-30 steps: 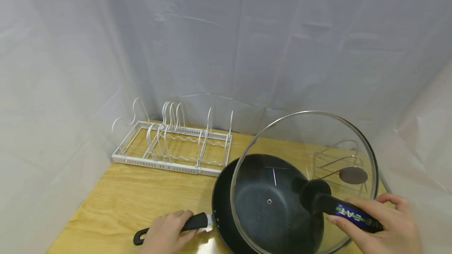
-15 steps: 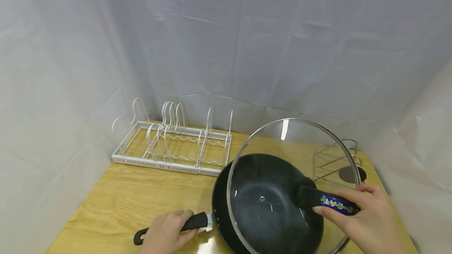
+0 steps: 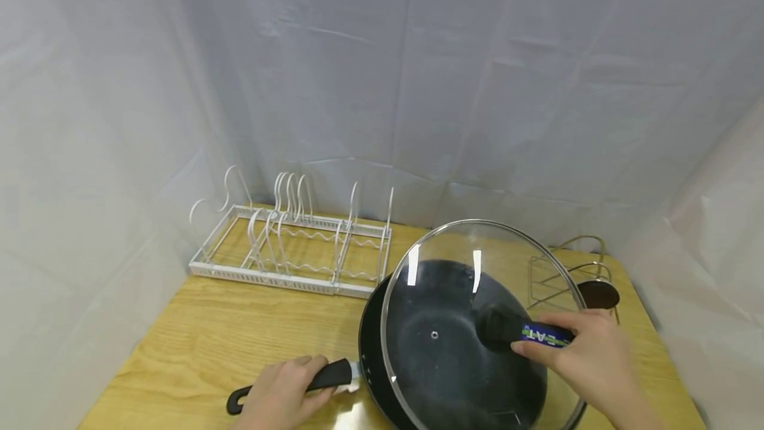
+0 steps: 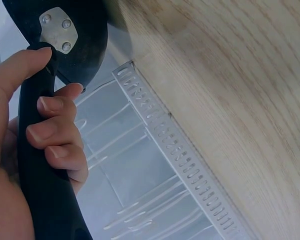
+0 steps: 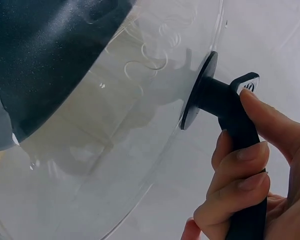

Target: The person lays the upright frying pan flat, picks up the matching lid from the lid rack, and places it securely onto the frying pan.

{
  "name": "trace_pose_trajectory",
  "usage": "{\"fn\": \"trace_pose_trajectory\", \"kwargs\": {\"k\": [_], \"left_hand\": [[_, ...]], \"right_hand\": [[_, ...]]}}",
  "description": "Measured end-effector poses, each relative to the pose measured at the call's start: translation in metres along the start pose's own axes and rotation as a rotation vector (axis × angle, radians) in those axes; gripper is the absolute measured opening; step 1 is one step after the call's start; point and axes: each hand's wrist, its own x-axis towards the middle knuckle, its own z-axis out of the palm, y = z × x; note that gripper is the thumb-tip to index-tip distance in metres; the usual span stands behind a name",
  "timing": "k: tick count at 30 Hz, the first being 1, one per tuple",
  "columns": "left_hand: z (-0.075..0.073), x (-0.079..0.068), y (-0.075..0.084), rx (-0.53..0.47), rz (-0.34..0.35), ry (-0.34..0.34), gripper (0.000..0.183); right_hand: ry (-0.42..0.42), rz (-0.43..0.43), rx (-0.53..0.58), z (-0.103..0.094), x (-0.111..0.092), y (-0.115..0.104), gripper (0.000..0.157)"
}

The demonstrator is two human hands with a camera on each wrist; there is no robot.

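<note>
A dark wok point(image 3: 371, 357) sits at the front of the table, its black handle pointing left. My left hand point(image 3: 285, 390) grips that handle; in the left wrist view the fingers point(image 4: 55, 132) curl round it with the thumb along the top. My right hand point(image 3: 581, 350) holds a glass lid point(image 3: 477, 237) by its black knob handle point(image 5: 247, 132), which bears a blue label. The lid has a metal rim and is tilted over the wok, overlapping most of it in the head view. The wok's dark inside shows through the glass.
A white wire rack point(image 3: 262, 276) with upright dividers stands at the back left of the table point(image 3: 227, 337). A small wire stand point(image 3: 540, 277) with a dark round disc point(image 3: 599, 294) is at the back right, partly behind the lid. Pale sheets point(image 3: 382, 85) enclose the table.
My right hand has brought the lid left and lower over the wok, uncovering more of the wire stand. The left hand and the wok have stayed in place.
</note>
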Motion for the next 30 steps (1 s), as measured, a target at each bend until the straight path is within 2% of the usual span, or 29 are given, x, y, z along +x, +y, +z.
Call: {"fn": "trace_pose_trajectory", "kwargs": {"k": [5,11,20,30], "left_hand": [[0.0,0.001,-0.001,0.007,0.002,-0.022,0.019],[0.001,0.001,-0.002,0.029,0.025,-0.023,0.02],[0.001,0.001,-0.002,0.034,0.031,-0.013,0.021],[-0.001,-0.001,0.0,0.02,0.021,0.008,0.02]], "right_hand": [[-0.084,0.027,0.033,0.007,0.011,0.001,0.043],[-0.177,0.078,0.078,0.018,0.022,0.002,0.049],[-0.204,0.041,0.053,0.033,0.034,-0.001,0.048],[-0.272,0.037,0.057,0.049,0.044,0.001,0.047]]}}
